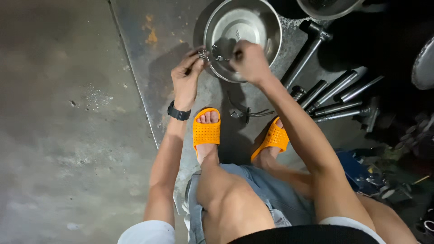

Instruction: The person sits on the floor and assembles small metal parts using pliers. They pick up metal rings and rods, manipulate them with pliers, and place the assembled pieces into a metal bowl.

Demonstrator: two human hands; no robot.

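I am squatting over a metal floor plate. My left hand point(187, 74), with a black watch on the wrist, pinches a small metal part point(203, 54) at the near left rim of a round steel bowl point(266, 20). My right hand point(248, 61) is closed around another small metal piece just over the bowl's near edge. What sits between the two hands is too small to make out. The bowl looks shiny and mostly bare inside.
Several long steel sockets and wrenches point(337, 97) lie to the right of the bowl. A small bent metal tool point(244, 110) lies on the plate point(167, 27) between my orange slippers point(206, 131). Bare concrete floor point(58, 126) spreads to the left. A second bowl point(325, 7) is at the top.
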